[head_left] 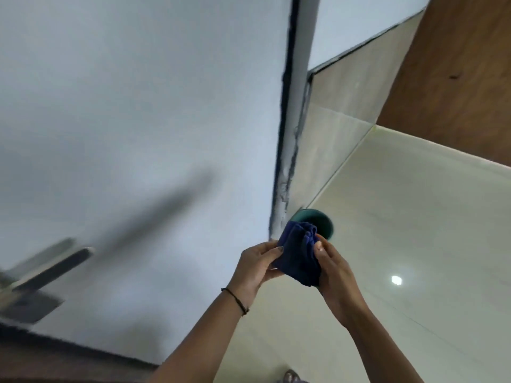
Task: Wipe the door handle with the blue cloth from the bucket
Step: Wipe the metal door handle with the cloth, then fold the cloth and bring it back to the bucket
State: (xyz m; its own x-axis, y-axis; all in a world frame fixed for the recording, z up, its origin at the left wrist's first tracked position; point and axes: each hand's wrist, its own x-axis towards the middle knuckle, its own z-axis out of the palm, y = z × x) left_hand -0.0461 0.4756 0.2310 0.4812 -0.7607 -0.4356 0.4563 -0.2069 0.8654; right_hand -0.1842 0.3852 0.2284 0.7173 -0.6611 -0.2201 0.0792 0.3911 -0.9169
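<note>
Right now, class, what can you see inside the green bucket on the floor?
Only a dark strip of the green bucket's inner wall shows. The bunched blue cloth, held in both hands (left hand, right hand), covers the rest, so its contents cannot be seen.

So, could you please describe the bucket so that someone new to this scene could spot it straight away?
Follow the white door down its dark right edge to the pale tiled floor. The bucket stands there at the foot of that edge, partly hidden behind the blue cloth held in both hands. It is the only round, teal, open-topped thing in view.
</note>
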